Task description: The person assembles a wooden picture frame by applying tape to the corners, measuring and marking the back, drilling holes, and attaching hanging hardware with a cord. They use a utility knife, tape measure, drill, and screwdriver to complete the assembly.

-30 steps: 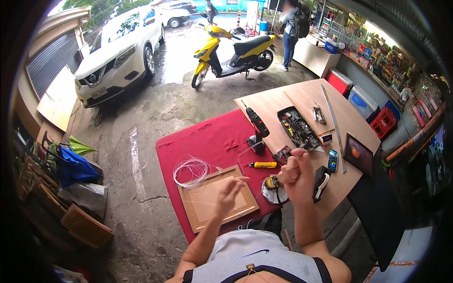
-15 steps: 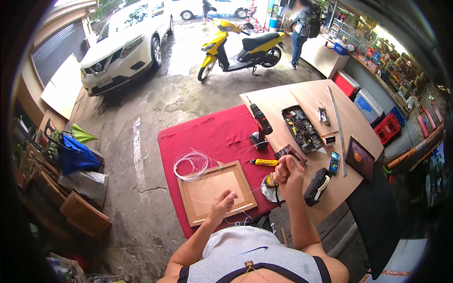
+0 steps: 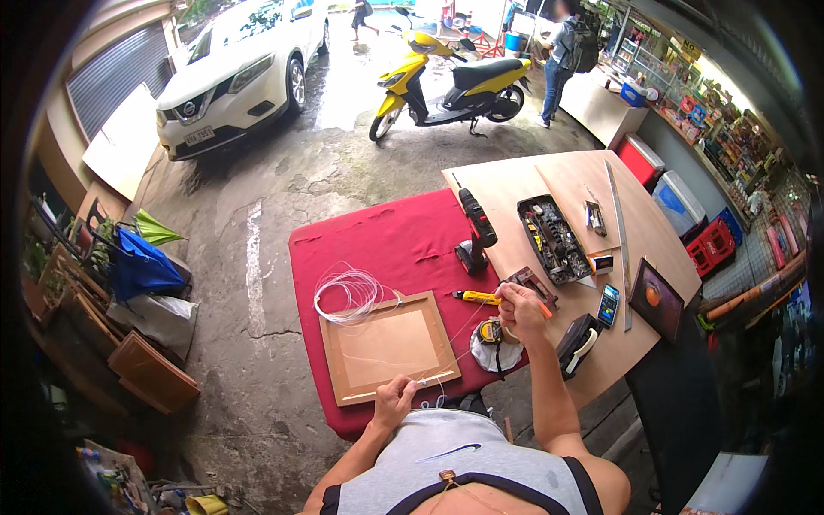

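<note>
- Left hand [image 3: 394, 398] pinched on clear line [image 3: 347, 292] at wooden picture frame [image 3: 388, 346] lower edge;
- Right hand [image 3: 520, 311] closed, contents not discernible, raised over yellow tape measure [image 3: 492, 332];
- Red rectangular cooler [image 3: 639, 160] beyond table [image 3: 549, 184].

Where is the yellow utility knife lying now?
In the head view, the yellow utility knife lies on the red cloth, just left of the right hand, below the cordless drill.

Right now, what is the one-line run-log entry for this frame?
left hand: pinching clear line at wooden frame near edge | right hand: raised, pulling line taut | coil: beside frame on red cloth
</note>
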Motion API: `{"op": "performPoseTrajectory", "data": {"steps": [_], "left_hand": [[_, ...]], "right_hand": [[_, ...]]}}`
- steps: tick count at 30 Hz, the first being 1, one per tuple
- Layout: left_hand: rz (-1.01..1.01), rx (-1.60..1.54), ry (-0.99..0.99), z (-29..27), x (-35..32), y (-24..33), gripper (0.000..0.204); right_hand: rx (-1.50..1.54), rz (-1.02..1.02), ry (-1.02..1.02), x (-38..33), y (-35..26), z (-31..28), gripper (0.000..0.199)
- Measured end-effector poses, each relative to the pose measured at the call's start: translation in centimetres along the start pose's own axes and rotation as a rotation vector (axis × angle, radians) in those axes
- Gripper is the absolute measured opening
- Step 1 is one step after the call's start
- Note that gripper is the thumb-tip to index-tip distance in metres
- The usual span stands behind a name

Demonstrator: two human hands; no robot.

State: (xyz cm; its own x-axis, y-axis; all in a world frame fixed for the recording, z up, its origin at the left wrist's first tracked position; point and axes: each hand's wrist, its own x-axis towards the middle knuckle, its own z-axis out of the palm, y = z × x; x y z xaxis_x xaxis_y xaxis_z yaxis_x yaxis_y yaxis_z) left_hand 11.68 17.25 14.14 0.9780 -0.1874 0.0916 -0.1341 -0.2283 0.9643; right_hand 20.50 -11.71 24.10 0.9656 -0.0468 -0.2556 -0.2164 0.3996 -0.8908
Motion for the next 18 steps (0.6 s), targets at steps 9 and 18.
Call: {"op": "performPoseTrajectory", "data": {"steps": [9,18], "left_hand": [[0.011,0.27,0.077,1.7,-0.7,-1.0,0.018],[-0.238,0.538,0.197,5.7,-2.4,-1.1,0.018]], "right_hand": [[-0.206,0.254,-0.105,4.4,3.7,-5.7,0.019],[-0.363,0.318,-0.391,9.1,4.0,-9.5,0.009]]}}
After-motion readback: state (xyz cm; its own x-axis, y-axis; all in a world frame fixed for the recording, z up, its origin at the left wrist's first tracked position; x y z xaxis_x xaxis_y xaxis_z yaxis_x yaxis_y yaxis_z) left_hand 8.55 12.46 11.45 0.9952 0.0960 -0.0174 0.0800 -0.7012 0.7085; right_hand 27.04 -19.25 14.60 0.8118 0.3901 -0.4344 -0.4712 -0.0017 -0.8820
